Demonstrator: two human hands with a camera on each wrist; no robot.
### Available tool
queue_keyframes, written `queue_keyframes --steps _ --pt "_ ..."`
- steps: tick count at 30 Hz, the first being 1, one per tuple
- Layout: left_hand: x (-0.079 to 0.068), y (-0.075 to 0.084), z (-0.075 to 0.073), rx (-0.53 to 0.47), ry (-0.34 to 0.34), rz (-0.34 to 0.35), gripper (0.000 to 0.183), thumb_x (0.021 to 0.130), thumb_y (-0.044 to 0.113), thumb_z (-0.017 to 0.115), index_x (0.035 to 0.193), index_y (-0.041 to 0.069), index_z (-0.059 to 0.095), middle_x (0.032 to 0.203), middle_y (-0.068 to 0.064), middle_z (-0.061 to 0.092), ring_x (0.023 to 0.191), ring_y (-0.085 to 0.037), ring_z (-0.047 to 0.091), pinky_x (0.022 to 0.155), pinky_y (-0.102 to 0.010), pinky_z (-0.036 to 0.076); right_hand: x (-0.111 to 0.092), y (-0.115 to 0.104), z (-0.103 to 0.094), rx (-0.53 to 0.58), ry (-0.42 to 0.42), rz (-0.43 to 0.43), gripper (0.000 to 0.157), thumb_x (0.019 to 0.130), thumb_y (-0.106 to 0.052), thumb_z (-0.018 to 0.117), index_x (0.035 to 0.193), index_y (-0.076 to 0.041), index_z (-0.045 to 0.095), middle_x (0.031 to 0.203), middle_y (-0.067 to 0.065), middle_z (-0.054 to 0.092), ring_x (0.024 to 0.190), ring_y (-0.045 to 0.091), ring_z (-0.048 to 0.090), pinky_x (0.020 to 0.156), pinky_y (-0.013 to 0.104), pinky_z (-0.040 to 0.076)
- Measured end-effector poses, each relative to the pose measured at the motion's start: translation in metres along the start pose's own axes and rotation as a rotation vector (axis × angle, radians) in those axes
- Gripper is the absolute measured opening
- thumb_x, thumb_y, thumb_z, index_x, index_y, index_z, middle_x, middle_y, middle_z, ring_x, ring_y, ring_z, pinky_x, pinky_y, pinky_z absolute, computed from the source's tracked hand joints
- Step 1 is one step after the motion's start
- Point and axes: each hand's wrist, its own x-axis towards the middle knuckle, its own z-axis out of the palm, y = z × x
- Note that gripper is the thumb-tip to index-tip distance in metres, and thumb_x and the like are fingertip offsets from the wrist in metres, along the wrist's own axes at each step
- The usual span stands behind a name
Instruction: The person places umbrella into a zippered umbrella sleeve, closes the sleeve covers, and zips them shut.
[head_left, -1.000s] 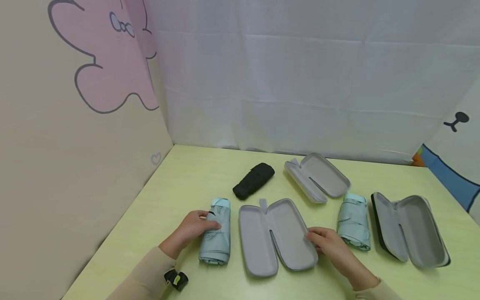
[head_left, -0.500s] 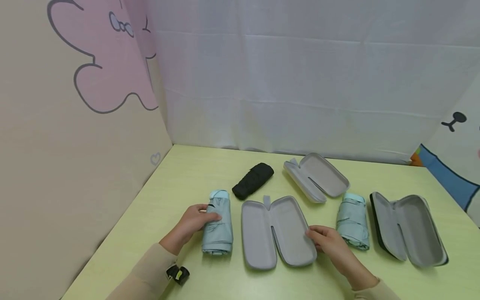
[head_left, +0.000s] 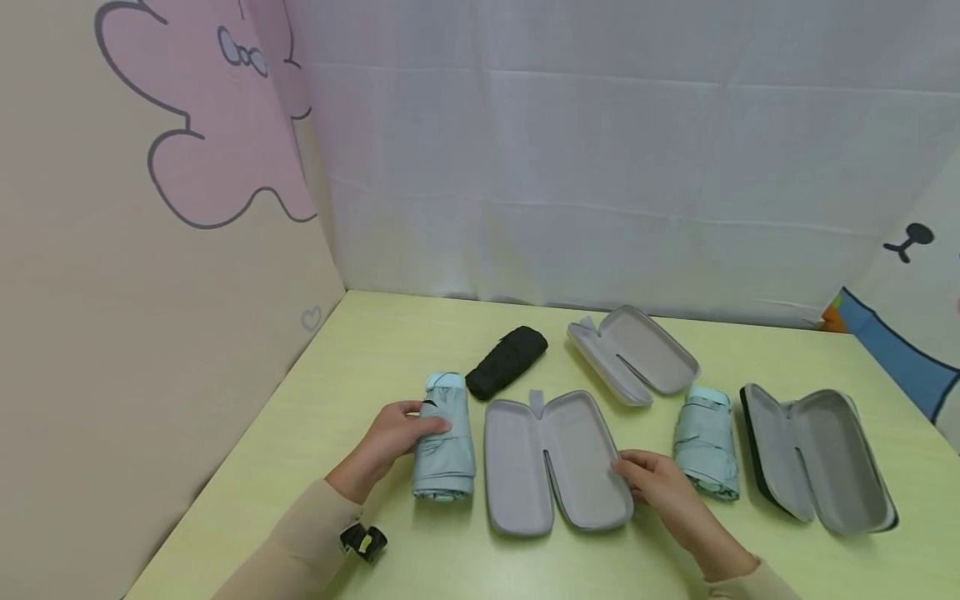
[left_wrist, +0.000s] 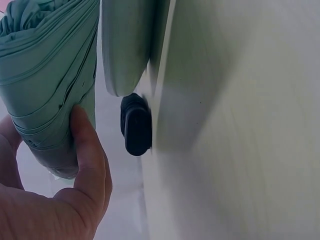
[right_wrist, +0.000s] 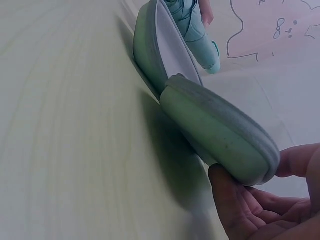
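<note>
My left hand (head_left: pixel 392 435) grips a folded light-teal umbrella (head_left: pixel 447 467), thumb on top and fingers round its far side. In the left wrist view this umbrella (left_wrist: pixel 47 85) is raised off the table. Just right of it lies a hard case (head_left: pixel 517 479), spread wide, with grey lining and a small tab at its back. My right hand (head_left: pixel 663 492) pinches the outer edge of the case's right half. The right wrist view shows the case's green outer shell (right_wrist: pixel 215 132), the near half lifted off the table between thumb and fingers.
A folded black umbrella (head_left: pixel 507 362) lies behind the case. Another spread grey-lined case (head_left: pixel 651 350) is at the back. To the right are a second teal umbrella (head_left: pixel 707 442) and a third case with a dark outer edge (head_left: pixel 843 467). Walls border the table (head_left: pixel 390 350) at back and left.
The left hand has moved the teal umbrella away from me and rightward, closer to the case. The case has shifted slightly away from me; the right hand still holds its edge.
</note>
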Motion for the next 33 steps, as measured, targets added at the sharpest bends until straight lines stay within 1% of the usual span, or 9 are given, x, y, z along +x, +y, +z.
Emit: queue_keyframes --steps 7,15,23,28,33 --pt "0.001 0.003 0.003 -0.004 -0.005 0.008 0.063 0.077 0.017 0.074 0.124 -0.014 0.045 0.103 -0.018 0.061 0.087 -0.022 0.062 0.074 -0.035 0.052 0.001 0.001 0.0 -0.012 0.004 0.009 0.042 0.094 -0.016 0.053 0.118 0.017 0.049 0.098 0.011 0.064 0.08 0.015 0.06 0.07 0.029 0.049" --pt "0.002 0.009 0.008 -0.008 -0.012 0.007 0.061 0.077 0.018 0.074 0.123 -0.011 0.047 0.102 -0.017 0.062 0.086 -0.022 0.063 0.073 -0.035 0.052 0.001 0.001 0.0 -0.007 0.0 0.001 0.042 0.094 -0.016 0.053 0.119 0.018 0.049 0.1 0.013 0.064 0.082 0.015 0.06 0.07 0.029 0.05" --pt "-0.002 0.018 0.014 -0.032 -0.035 0.029 0.057 0.077 0.017 0.074 0.121 -0.011 0.05 0.099 -0.015 0.063 0.082 -0.021 0.063 0.071 -0.036 0.052 0.001 0.0 0.0 -0.019 0.008 0.011 0.042 0.094 -0.015 0.053 0.12 0.017 0.049 0.102 0.014 0.063 0.082 0.015 0.06 0.071 0.03 0.05" --pt "-0.005 0.022 0.016 -0.029 -0.034 0.025 0.059 0.078 0.018 0.074 0.122 -0.011 0.048 0.1 -0.015 0.063 0.082 -0.02 0.063 0.071 -0.036 0.052 0.001 -0.001 0.0 -0.02 0.008 0.0 0.041 0.094 -0.015 0.053 0.118 0.017 0.05 0.1 0.014 0.064 0.081 0.016 0.06 0.071 0.03 0.051" --pt "-0.005 0.024 0.018 -0.03 -0.048 0.017 0.062 0.078 0.019 0.074 0.124 -0.012 0.046 0.101 -0.016 0.062 0.081 -0.02 0.063 0.071 -0.036 0.052 0.0 -0.002 0.001 -0.026 0.011 -0.005 0.04 0.094 -0.015 0.054 0.117 0.017 0.051 0.098 0.012 0.064 0.08 0.016 0.06 0.07 0.03 0.051"
